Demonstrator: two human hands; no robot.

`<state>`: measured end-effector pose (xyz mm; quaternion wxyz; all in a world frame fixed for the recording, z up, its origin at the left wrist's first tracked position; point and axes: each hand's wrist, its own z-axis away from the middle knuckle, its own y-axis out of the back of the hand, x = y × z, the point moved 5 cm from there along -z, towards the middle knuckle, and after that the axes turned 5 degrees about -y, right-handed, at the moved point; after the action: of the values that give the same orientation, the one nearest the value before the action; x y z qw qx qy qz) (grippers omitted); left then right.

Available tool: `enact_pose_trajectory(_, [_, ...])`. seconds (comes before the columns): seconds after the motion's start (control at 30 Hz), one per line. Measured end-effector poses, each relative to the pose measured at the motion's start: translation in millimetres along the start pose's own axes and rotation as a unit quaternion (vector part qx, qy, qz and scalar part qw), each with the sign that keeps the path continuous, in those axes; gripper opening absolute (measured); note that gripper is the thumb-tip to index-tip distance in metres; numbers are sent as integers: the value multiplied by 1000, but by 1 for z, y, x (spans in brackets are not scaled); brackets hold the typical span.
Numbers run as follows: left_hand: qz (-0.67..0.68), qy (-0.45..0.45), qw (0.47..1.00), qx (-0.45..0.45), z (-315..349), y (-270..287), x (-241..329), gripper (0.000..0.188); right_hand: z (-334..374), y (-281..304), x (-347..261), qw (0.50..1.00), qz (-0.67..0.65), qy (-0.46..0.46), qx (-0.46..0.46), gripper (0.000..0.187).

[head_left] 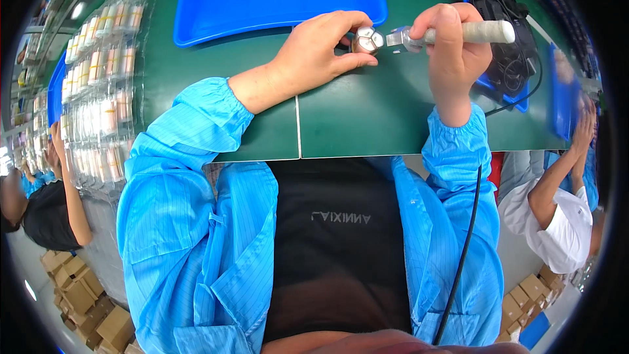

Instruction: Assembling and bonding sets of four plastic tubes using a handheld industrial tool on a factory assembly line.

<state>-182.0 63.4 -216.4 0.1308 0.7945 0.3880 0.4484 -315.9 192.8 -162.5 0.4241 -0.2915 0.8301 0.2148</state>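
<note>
A bundle of three cylindrical battery cells [369, 40] is pinched between the thumb and fingers of my left hand [321, 46], its silvery end faces turned to the right. My right hand [453, 46] is closed around a hand tool [488, 31] with a thick, pale, round handle. The tool's flat shiny tip points left at the cell ends, very close to them; whether it touches I cannot tell. Both hands are above the green table [367, 111].
A blue tray [275, 6] beyond my left hand holds several similar bundles at its far edge. Clear plastic packs of cells [101, 92] line the left. Black gear with cables [511, 46] lies at right. Other people work on both sides; cardboard boxes [78, 288] are stacked lower left.
</note>
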Motion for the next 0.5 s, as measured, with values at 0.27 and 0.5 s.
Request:
enact_pose_trajectory(0.27, [22,4,1000,14,-2,0,2,53,1,-5,2,999,-15,17,-24,20])
enact_pose_trajectory(0.5, [11,1,1000,13,0,0,1,51,-1,-11,6,999,8,-2,-54,23])
